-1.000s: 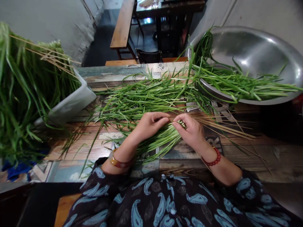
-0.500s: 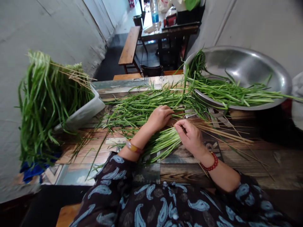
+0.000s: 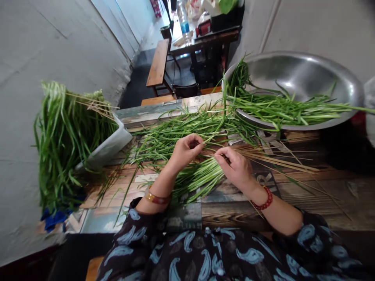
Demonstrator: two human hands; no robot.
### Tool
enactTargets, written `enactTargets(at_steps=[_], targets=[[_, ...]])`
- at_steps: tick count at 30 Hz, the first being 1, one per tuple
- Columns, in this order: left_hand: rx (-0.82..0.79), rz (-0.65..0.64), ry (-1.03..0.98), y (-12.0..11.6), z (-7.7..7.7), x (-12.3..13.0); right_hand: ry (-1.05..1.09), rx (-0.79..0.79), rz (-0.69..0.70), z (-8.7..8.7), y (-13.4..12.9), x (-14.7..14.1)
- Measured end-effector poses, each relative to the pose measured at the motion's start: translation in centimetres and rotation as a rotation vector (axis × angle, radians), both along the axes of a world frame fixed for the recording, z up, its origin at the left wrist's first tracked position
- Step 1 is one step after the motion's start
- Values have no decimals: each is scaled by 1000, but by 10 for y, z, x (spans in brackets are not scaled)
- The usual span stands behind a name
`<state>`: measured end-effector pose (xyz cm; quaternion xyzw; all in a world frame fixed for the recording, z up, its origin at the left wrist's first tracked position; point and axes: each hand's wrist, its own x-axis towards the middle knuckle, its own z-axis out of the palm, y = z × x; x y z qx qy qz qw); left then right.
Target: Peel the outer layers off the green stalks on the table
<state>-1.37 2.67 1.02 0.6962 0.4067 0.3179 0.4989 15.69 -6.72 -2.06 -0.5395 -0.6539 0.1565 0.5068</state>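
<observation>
While green bundle point(image 3: 202, 177) lies below and between, right grip point(image 3: 236, 168) pinches its end; left grip point(image 3: 185, 153) pinched (contents unclear).

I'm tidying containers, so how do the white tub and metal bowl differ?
The white tub is dull and straight-sided; the metal bowl is shiny and rounded. Greens heap above the tub's rim, while those in the bowl leave much metal showing. Both hold long greens.

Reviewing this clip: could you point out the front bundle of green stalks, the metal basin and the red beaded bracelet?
Front bundle of green stalks point(image 3: 207, 174): head view, on the pale stems.
Metal basin point(image 3: 288, 70): head view, on the bare inner wall.
Red beaded bracelet point(image 3: 268, 200): head view, on its beads.
</observation>
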Motion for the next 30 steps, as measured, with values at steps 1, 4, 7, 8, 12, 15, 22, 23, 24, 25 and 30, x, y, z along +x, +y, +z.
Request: enactTargets(at_steps=[1,4,7,8,12,15,22,23,24,25,30], targets=[[-77,8,-27,-8,2,-2,9,2,1,1,-1,0],[-174,23,-70,-27,2,-5,34,6,13,4,-3,0],[-160,38,-78,-34,-3,-3,54,-41,37,6,-3,0],[-142,47,-77,-35,-4,-3,58,-56,49,6,-3,0],[-92,50,-82,-35,-3,-1,69,-77,85,8,-2,1],[-128,51,-84,-36,-2,0,59,-114,80,9,-3,2],[-193,61,-144,-41,-2,1,26,-181,65,9,-4,3],[-190,65,-146,-42,-2,1,26,-178,66,9,-3,3],[-189,71,-148,-42,-1,1,25,-177,68,9,-3,3],[-192,76,-150,-42,0,1,24,-179,69,9,-3,3],[-220,79,-149,-43,0,1,25,-202,65,9,-3,4]])
